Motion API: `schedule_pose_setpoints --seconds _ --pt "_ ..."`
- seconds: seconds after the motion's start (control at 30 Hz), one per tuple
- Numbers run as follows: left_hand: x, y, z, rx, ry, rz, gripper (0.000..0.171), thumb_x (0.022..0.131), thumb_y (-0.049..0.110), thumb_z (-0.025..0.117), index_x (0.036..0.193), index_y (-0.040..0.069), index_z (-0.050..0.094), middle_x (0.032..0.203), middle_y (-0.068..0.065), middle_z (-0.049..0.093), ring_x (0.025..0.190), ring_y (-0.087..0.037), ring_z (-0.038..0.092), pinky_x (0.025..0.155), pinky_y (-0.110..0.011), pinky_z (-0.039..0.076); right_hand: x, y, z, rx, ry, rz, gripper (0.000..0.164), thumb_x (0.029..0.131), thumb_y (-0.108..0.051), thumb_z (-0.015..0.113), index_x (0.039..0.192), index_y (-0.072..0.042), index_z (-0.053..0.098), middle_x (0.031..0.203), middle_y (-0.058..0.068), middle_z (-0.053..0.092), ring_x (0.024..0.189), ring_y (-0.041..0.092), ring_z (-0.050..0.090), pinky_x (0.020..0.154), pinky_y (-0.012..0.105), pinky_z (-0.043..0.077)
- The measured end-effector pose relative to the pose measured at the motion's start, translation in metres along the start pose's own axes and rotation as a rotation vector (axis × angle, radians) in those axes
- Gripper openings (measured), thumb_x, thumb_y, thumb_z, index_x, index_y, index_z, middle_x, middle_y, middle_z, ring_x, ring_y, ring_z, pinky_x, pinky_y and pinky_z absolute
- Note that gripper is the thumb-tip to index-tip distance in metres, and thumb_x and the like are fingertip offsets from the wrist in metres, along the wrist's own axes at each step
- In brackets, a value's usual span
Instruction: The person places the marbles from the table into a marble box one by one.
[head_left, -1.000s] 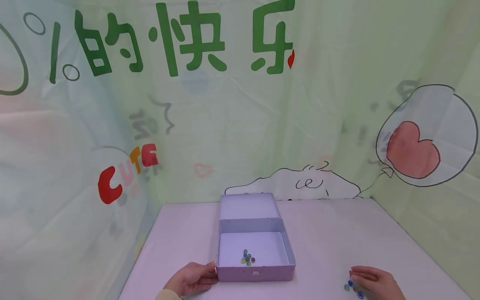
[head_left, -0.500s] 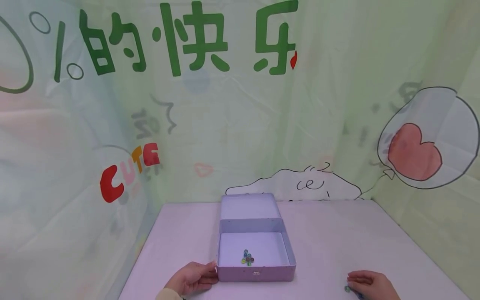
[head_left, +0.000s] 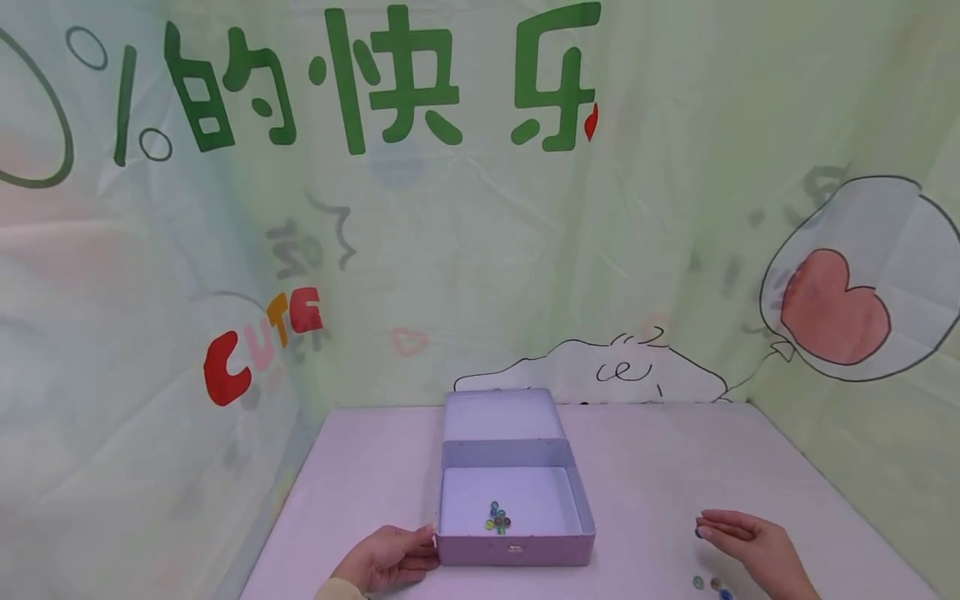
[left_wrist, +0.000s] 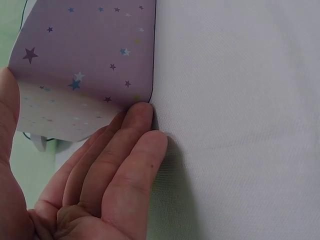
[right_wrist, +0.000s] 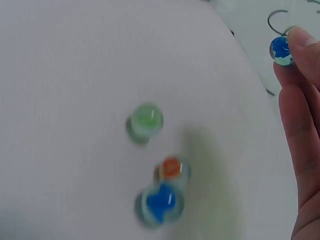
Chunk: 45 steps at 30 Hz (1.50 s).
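In the head view, my right hand (head_left: 753, 542) pinches a blue-swirled glass marble (right_wrist: 281, 50) between thumb and fingertips, raised off the table. Below that hand lie a green marble (right_wrist: 147, 118), an orange-swirled marble (right_wrist: 173, 169) and another blue marble (right_wrist: 162, 202). An open purple box (head_left: 517, 550) sits at the middle, its lid (head_left: 501, 415) tilted back. Several marbles (head_left: 498, 521) are grouped inside, near its front wall. My left hand (head_left: 390, 558) rests against the box's front left corner; its thumb and fingertips touch the star-printed side in the left wrist view.
The pale table (head_left: 645, 467) stretches around the box. Behind and beside it hang printed cloth walls (head_left: 525, 250) with green characters and a balloon drawing. The box stands between the left hand and the loose marbles.
My right hand dipped to the loose marbles, took hold of a blue one and lifted it away from the others. The left hand and the box stay in place.
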<state>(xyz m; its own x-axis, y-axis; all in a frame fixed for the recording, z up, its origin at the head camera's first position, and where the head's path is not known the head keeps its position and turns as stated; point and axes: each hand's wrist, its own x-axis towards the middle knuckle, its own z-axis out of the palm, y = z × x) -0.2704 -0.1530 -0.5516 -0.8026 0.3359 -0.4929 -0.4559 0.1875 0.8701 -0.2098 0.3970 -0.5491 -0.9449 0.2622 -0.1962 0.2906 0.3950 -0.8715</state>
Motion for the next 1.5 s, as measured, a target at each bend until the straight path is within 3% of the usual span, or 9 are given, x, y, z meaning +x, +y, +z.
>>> schedule_pose_setpoints --seconds 0.1,0.27,0.4,0.53,0.73,0.97,1.13,1.5 --pt "0.000 0.000 -0.002 0.004 0.005 0.005 0.059 0.098 0.040 0.069 0.120 -0.015 0.065 0.110 -0.022 0.076 0.102 -0.024 0.075 0.093 -0.042 0.060 0.006 -0.017 0.018 -0.014 -0.012 -0.056 0.061 0.088 -0.033 0.082 0.131 0.007 0.064 0.111 0.009 0.079 0.093 0.008 0.074 0.082 0.028 0.062" --pt "-0.002 -0.002 -0.001 0.012 -0.002 0.041 0.055 0.100 0.037 0.067 0.119 -0.015 0.066 0.111 -0.024 0.076 0.100 -0.023 0.075 0.091 -0.041 0.061 0.015 -0.059 0.069 -0.005 -0.035 -0.163 0.048 0.087 -0.020 0.083 0.124 0.008 0.067 0.108 0.014 0.078 0.093 0.018 0.076 0.083 0.035 0.062" --pt "-0.001 -0.003 0.004 0.007 -0.005 0.049 0.054 0.101 0.035 0.066 0.120 -0.016 0.066 0.112 -0.025 0.075 0.101 -0.024 0.075 0.091 -0.042 0.061 0.022 -0.089 0.108 0.043 -0.123 -0.259 0.041 0.086 -0.019 0.083 0.117 0.005 0.071 0.106 0.013 0.079 0.092 0.018 0.076 0.083 0.033 0.063" --pt "0.002 -0.003 0.007 0.002 -0.013 0.046 0.056 0.101 0.036 0.066 0.121 -0.017 0.064 0.113 -0.026 0.074 0.103 -0.025 0.075 0.092 -0.043 0.061 0.026 -0.107 0.132 0.072 -0.214 -0.330 0.035 0.087 -0.017 0.083 0.113 0.004 0.073 0.106 0.015 0.078 0.092 0.018 0.076 0.082 0.031 0.062" --pt "0.003 -0.002 0.006 0.010 -0.002 0.039 0.055 0.100 0.036 0.067 0.118 -0.016 0.065 0.108 -0.023 0.076 0.098 -0.022 0.076 0.087 -0.038 0.062 0.033 -0.121 0.156 -0.001 -0.323 -0.405 0.032 0.088 -0.011 0.080 0.113 0.008 0.072 0.104 0.018 0.078 0.090 0.019 0.076 0.081 0.034 0.063" --pt "0.001 -0.001 0.003 0.002 0.001 0.030 0.056 0.100 0.037 0.068 0.118 -0.016 0.066 0.106 -0.020 0.077 0.095 -0.019 0.076 0.085 -0.036 0.063 0.038 -0.142 0.185 -0.239 -0.446 -0.495 0.017 0.084 -0.001 0.081 0.100 0.002 0.077 0.088 0.008 0.077 0.079 0.017 0.073 0.074 0.036 0.063" --pt "-0.001 -0.002 0.004 -0.005 0.000 0.029 0.056 0.100 0.037 0.068 0.118 -0.015 0.066 0.108 -0.023 0.076 0.097 -0.021 0.076 0.088 -0.039 0.062 0.035 -0.148 0.197 -0.363 -0.454 -0.493 0.015 0.080 0.003 0.083 0.093 -0.002 0.077 0.081 0.001 0.075 0.075 0.014 0.068 0.071 0.035 0.062" --pt "0.000 -0.002 0.001 -0.012 0.005 0.025 0.056 0.100 0.036 0.067 0.119 -0.016 0.065 0.109 -0.023 0.076 0.099 -0.022 0.076 0.091 -0.041 0.061 0.027 -0.159 0.198 -0.389 -0.429 -0.468 0.015 0.082 0.004 0.081 0.095 -0.001 0.077 0.083 0.002 0.073 0.076 0.015 0.067 0.075 0.037 0.062"
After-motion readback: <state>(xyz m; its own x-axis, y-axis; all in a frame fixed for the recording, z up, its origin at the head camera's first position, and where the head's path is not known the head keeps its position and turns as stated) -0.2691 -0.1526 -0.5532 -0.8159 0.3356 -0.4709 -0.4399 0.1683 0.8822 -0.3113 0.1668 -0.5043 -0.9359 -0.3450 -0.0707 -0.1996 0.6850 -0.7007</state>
